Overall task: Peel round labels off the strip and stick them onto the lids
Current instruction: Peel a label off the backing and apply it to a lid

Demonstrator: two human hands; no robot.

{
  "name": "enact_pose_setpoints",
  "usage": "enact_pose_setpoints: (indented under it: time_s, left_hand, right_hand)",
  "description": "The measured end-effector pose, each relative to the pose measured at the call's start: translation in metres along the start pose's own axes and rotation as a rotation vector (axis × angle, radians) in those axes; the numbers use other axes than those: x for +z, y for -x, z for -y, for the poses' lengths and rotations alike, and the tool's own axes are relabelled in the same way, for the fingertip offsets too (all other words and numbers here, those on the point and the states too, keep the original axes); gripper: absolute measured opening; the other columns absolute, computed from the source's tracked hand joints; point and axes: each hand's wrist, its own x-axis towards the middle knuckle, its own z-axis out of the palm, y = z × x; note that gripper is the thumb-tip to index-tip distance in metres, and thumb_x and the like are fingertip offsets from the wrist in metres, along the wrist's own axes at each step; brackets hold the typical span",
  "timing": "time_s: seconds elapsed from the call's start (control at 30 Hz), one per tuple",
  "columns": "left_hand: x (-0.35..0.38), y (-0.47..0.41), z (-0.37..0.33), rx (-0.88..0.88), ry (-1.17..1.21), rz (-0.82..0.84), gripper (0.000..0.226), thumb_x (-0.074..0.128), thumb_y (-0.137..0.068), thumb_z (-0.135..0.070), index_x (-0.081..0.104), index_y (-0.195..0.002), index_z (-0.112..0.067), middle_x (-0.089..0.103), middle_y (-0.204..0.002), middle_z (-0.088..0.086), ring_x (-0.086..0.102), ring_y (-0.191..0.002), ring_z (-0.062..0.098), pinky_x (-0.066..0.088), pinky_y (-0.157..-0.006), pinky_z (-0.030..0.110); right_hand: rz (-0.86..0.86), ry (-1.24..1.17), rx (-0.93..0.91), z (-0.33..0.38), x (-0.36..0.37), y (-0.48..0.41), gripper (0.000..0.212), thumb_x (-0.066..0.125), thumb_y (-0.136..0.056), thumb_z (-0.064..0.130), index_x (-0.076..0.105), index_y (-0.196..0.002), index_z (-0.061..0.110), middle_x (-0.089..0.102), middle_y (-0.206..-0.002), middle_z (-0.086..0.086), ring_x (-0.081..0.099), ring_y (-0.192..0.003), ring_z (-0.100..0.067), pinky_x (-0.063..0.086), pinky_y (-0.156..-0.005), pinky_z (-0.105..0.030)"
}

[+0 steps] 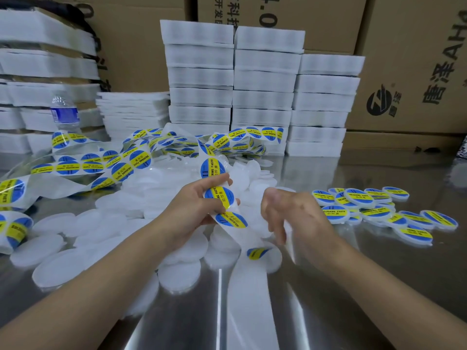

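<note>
Grip of L hand (191,211) round strip (220,196); R hand (290,215) blurred.

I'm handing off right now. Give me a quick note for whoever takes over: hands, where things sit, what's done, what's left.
Left hand grips the label strip, labels facing up.
Right hand is blurred just right of it; I cannot tell if it holds anything.
Done: labelled lids are piled at the right of the metal table. The spent backing trails toward the person.
Left: many bare white lids at centre and left. The strip heaped behind them is full of labels.
</note>
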Motion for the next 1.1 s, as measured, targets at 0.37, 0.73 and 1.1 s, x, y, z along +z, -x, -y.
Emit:
enact_pose_setpoints:
  time_s: [0.37, 0.73, 1.1]
  left_hand:
    - [-0.001, 0.001, 0.000, -0.047, -0.001, 0.055, 0.044, 0.050, -0.083, 0.012, 0.068, -0.106, -0.020, 0.073, -0.107, -0.005, 0.072, -0.092, 0.017, 0.059, -0.067, 0.028]
    - [-0.002, 0.003, -0.001, -0.007, -0.081, 0.075, 0.049, 0.051, -0.085, 0.012, 0.078, -0.085, -0.029, 0.075, -0.102, -0.004, 0.072, -0.088, 0.014, 0.057, -0.068, 0.024]
    - [-0.002, 0.003, -0.001, -0.011, -0.091, 0.099, 0.048, 0.050, -0.085, 0.012, 0.078, -0.084, -0.027, 0.074, -0.102, -0.003, 0.071, -0.090, 0.017, 0.057, -0.069, 0.023]
  right_hand:
    - [-0.448, -0.020, 0.403, -0.021, -0.034, -0.027, 0.045, 0.044, -0.095, 0.040, 0.068, -0.066, 0.015, 0.046, -0.048, 0.003, 0.039, -0.043, -0.011, 0.037, -0.049, -0.027]
    - [0.065, 0.890, 0.554, -0.056, -0.039, -0.015, 0.090, 0.069, -0.073, 0.038, 0.019, -0.147, 0.027, 0.042, -0.136, -0.006, 0.038, -0.128, -0.026, 0.036, -0.104, -0.039]
    - [-0.047, 0.780, 0.533, -0.056, -0.041, -0.017, 0.076, 0.067, -0.076, 0.037, 0.029, -0.142, 0.029, 0.053, -0.098, 0.012, 0.057, -0.094, -0.016, 0.045, -0.082, -0.029]
